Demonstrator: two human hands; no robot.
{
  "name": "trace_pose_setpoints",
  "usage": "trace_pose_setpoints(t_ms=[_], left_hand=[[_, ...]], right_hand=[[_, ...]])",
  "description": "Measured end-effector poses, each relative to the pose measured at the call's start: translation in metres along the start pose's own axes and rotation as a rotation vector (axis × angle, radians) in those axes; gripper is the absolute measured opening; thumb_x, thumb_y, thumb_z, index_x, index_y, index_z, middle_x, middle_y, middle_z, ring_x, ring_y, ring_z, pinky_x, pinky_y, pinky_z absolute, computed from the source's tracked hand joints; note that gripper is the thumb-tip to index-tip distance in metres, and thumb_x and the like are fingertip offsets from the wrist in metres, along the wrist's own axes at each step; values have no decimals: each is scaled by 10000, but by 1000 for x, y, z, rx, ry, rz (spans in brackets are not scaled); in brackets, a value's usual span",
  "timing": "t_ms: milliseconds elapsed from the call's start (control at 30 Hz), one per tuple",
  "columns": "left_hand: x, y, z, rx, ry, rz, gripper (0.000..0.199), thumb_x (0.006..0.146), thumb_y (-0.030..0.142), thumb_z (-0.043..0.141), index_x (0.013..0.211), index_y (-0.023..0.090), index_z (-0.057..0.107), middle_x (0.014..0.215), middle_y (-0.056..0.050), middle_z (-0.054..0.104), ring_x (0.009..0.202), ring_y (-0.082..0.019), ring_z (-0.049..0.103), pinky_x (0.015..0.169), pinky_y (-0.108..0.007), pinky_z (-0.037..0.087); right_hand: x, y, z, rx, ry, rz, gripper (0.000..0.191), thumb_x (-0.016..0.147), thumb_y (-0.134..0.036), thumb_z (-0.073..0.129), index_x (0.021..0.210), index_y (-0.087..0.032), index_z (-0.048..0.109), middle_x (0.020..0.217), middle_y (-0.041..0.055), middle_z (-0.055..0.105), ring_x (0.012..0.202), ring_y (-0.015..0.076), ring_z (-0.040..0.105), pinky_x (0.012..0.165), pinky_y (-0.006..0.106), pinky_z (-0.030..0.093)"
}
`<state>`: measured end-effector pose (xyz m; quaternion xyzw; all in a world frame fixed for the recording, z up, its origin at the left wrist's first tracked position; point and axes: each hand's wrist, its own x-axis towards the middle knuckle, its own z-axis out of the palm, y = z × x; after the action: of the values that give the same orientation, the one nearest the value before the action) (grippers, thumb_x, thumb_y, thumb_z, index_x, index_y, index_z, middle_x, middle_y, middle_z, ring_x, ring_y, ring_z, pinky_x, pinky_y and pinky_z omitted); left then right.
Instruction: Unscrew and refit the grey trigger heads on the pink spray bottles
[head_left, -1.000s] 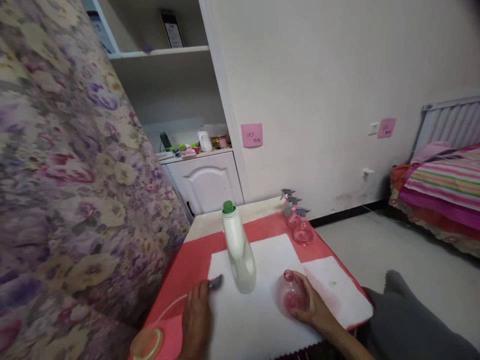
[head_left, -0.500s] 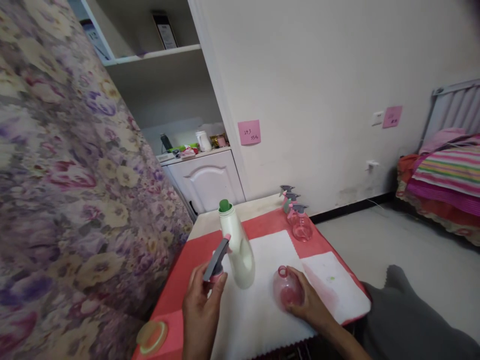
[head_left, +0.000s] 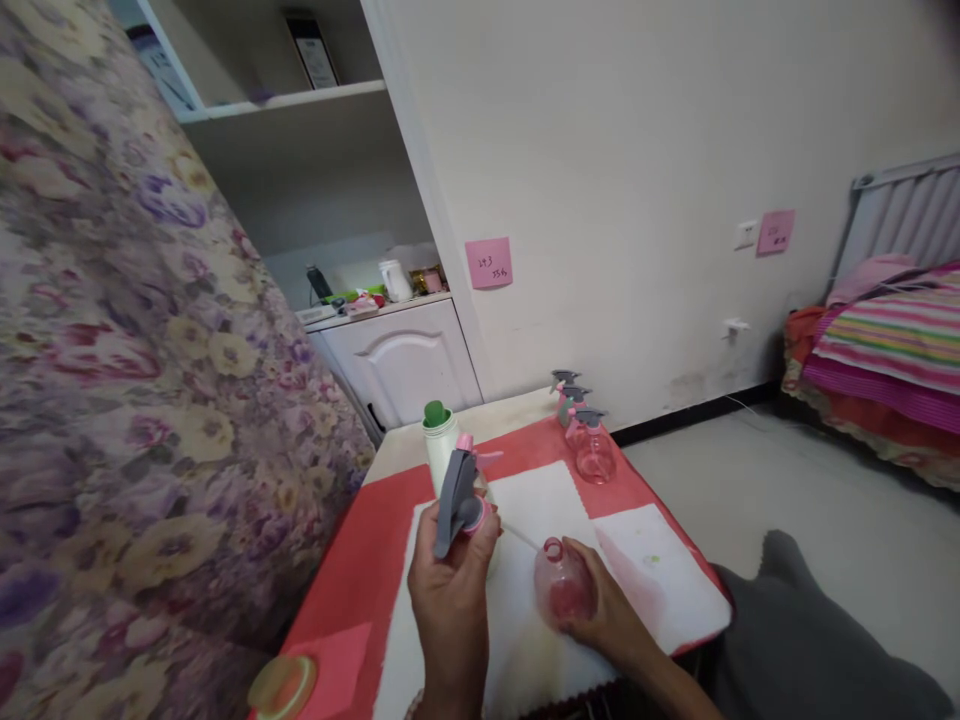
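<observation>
My left hand [head_left: 454, 590] is closed around a grey and pink spray trigger head [head_left: 459, 500]. From it a thin pale tube [head_left: 520, 535] slants toward the neck of a clear pink bottle [head_left: 562, 590]; whether its tip touches the mouth I cannot tell. My right hand [head_left: 596, 610] wraps the bottle from the right side, its open mouth facing up. Behind the trigger head stands a tall pale green bottle [head_left: 441, 440], partly hidden, with a green piece in its open top.
Several spray bottles [head_left: 596, 455] stand in a row at the table's far right. White cloths [head_left: 555, 490] lie on the red table cover [head_left: 352, 540]. A round lid-like piece [head_left: 283, 688] is at the near left. A floral curtain [head_left: 150, 400] hangs at left.
My left hand has moved right with the trigger head, in front of the tall bottle, and the tube now shows. My right hand still holds the pink bottle, nearly in place.
</observation>
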<state>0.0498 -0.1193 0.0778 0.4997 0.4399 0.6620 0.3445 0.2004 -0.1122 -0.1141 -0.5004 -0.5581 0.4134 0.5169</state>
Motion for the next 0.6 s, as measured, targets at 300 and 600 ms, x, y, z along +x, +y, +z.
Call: trace_pose_setpoints(t_ms=[300, 600], left_hand=[[-1, -32, 15, 170, -33, -8, 318, 723, 391, 741, 939, 195, 617, 878, -13, 671, 797, -159, 631, 737, -262, 506], [-18, -67, 23, 190, -250, -143, 291, 753, 358, 691, 997, 210, 633, 895, -16, 689, 855, -188, 653, 800, -306, 528]], right_hand=[[-2, -10, 2, -1, 46, -30, 792, 601, -116, 670, 1333, -242, 395, 1401, 95, 504, 1328, 269, 452, 1136, 436, 348], [-1, -14, 2, -10, 61, -43, 760, 610, -126, 645, 1315, -246, 389, 1380, 111, 502, 1318, 292, 457, 1139, 483, 331]])
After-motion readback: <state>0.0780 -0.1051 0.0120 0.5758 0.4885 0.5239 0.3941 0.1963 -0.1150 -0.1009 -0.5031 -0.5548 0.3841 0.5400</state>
